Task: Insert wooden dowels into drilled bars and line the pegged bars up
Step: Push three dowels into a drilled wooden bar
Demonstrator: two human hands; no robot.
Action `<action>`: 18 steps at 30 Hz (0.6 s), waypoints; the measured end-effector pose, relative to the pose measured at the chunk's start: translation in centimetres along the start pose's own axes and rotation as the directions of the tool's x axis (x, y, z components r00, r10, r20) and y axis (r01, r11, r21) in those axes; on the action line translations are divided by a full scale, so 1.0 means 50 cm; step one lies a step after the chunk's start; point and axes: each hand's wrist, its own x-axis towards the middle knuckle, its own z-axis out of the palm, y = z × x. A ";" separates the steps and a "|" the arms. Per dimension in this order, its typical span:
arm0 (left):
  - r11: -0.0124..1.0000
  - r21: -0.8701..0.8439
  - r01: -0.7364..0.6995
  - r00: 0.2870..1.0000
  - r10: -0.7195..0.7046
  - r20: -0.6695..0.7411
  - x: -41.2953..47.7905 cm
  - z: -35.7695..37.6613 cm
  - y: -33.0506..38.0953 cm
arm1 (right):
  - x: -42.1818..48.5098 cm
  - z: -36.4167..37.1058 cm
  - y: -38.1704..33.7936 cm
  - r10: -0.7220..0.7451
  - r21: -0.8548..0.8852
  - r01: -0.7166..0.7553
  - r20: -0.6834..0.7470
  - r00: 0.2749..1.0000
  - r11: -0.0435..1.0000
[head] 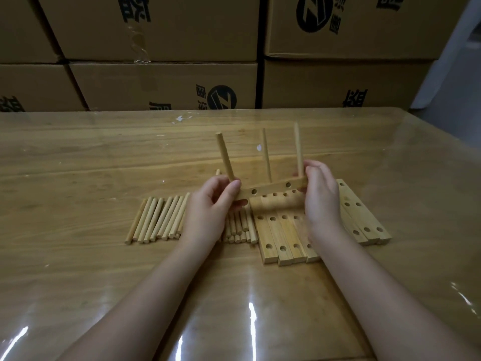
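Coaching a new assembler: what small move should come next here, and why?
Probably press the left dowel upright: it leans away from the middle dowel and right dowel, while the left hand pinches its base and the right hand holds the bar.

A wooden table (78,157) is covered by a clear glossy sheet (406,256), on which bright reflections are seen along the near edge. Brown cardboard boxes (161,82) are stacked behind the far edge, printed with black characters and a round black logo (223,97). A white scrap (182,118) is seen near the far edge. A white surface (447,61) stands beyond the far right corner.
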 end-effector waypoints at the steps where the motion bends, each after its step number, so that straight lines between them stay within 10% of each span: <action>1: 0.997 0.072 -0.016 1.000 0.016 -0.009 -0.004 0.003 -0.002 | 0.000 -0.004 -0.001 -0.020 -0.025 0.019 -0.018 1.000 1.000; 14: 0.769 0.596 -0.230 0.973 0.193 0.125 -0.015 0.038 -0.018 | -0.010 -0.015 -0.011 -0.125 -0.053 0.119 -0.128 0.984 0.992; 18: 0.712 0.650 -0.267 0.963 0.225 0.148 -0.010 0.028 -0.016 | -0.025 -0.010 -0.024 -0.499 -0.309 0.431 -0.188 0.846 0.848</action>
